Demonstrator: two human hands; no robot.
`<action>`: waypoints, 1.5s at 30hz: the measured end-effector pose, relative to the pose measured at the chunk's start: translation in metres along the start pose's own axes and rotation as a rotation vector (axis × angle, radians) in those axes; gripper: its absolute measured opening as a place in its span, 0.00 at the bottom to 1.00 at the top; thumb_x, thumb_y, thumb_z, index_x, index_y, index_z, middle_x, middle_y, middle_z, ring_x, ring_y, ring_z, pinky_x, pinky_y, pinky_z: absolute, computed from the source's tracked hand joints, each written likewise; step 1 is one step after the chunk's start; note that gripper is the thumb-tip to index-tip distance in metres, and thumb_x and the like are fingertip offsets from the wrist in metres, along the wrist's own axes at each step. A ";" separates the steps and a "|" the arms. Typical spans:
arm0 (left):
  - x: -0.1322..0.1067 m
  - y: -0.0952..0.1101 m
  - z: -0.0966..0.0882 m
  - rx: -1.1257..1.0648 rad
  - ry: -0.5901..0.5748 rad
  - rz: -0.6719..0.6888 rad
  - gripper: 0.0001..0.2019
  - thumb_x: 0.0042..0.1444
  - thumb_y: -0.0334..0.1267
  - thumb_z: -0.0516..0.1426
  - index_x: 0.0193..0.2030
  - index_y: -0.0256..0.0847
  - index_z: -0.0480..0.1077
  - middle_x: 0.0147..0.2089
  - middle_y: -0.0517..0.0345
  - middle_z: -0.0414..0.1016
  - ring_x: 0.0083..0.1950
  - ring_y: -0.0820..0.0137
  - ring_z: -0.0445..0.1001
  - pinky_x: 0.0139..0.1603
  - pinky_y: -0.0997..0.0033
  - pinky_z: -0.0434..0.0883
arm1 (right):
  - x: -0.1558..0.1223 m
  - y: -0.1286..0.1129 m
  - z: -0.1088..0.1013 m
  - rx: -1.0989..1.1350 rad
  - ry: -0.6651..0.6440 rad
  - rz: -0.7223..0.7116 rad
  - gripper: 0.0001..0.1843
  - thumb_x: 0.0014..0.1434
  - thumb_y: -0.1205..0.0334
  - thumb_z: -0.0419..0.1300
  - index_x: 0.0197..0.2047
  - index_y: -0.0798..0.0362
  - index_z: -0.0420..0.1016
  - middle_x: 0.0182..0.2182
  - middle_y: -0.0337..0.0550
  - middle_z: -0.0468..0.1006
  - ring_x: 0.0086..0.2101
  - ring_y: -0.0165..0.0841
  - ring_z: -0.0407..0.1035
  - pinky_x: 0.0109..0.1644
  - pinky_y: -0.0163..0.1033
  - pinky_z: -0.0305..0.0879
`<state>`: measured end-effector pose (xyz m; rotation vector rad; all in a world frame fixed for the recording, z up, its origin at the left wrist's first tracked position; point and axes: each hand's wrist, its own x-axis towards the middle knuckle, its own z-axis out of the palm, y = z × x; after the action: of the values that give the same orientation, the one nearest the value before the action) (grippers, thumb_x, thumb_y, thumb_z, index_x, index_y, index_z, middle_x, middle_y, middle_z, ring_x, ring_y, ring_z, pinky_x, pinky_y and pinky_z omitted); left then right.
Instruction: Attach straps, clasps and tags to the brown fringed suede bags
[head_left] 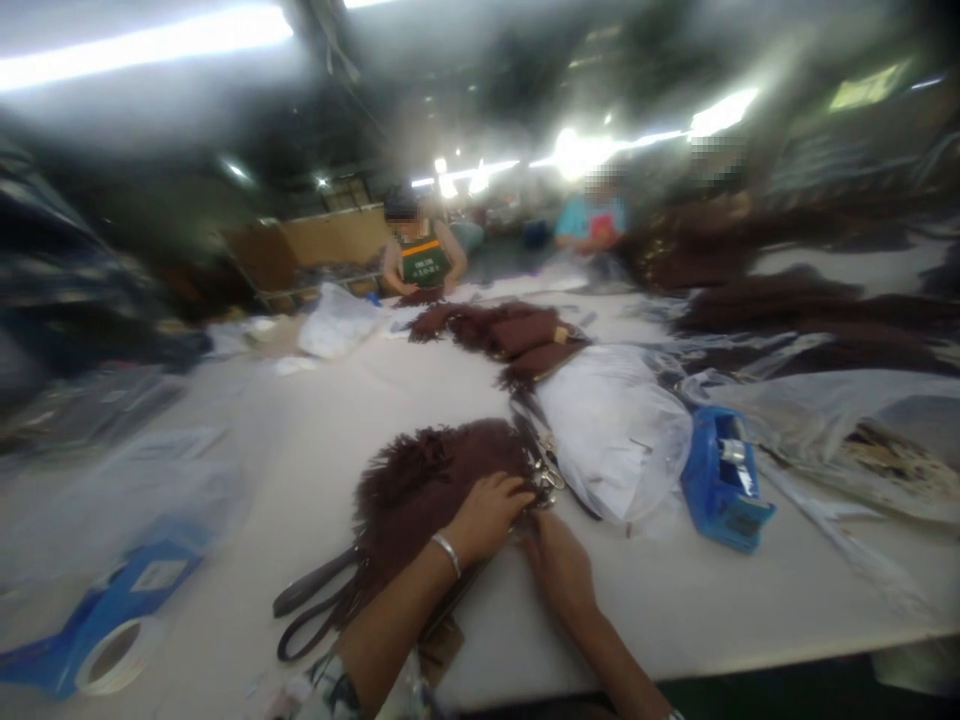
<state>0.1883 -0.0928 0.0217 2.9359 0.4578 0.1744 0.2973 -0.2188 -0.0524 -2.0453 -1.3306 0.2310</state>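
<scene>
L hand palm-down, fingers bent, nr R hand; forearms angled inward.

Around the view's centre, a blue tape dispenser stands at four o'clock on the pale table, while a blurred blue tape holder with a whitish roll lies at eight o'clock. A co-worker in green sits toward eleven, another person in turquoise toward one.
</scene>
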 end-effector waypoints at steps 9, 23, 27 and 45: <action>0.005 -0.021 0.020 0.048 -0.074 -0.003 0.25 0.61 0.34 0.50 0.64 0.59 0.57 0.70 0.57 0.51 0.64 0.56 0.55 0.57 0.51 0.62 | 0.017 0.005 -0.009 -0.106 -0.184 0.027 0.12 0.62 0.62 0.50 0.47 0.52 0.70 0.40 0.47 0.78 0.40 0.38 0.73 0.40 0.37 0.61; 0.009 -0.026 0.030 0.018 -0.103 -0.044 0.25 0.62 0.35 0.46 0.65 0.62 0.56 0.71 0.59 0.49 0.64 0.53 0.54 0.54 0.51 0.63 | -0.084 -0.108 0.037 0.235 -0.446 -0.027 0.10 0.62 0.62 0.49 0.41 0.50 0.72 0.36 0.43 0.79 0.38 0.36 0.72 0.41 0.35 0.61; 0.008 -0.024 0.021 -0.115 -0.064 -0.060 0.23 0.61 0.36 0.49 0.62 0.57 0.61 0.70 0.57 0.54 0.64 0.54 0.57 0.56 0.49 0.62 | -0.082 -0.098 0.029 0.340 -0.519 -0.050 0.12 0.63 0.59 0.48 0.40 0.49 0.73 0.36 0.42 0.79 0.37 0.36 0.73 0.41 0.36 0.64; -0.226 0.011 0.021 -1.066 0.525 -1.107 0.17 0.56 0.53 0.53 0.34 0.40 0.71 0.30 0.58 0.73 0.32 0.69 0.71 0.34 0.71 0.67 | 0.015 -0.069 0.023 1.319 -0.283 0.819 0.14 0.45 0.64 0.71 0.31 0.55 0.70 0.20 0.35 0.74 0.18 0.23 0.66 0.18 0.26 0.65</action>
<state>-0.0198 -0.1766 -0.0174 1.3137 1.3999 0.7272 0.2424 -0.1784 -0.0237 -1.2239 -0.1418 1.3639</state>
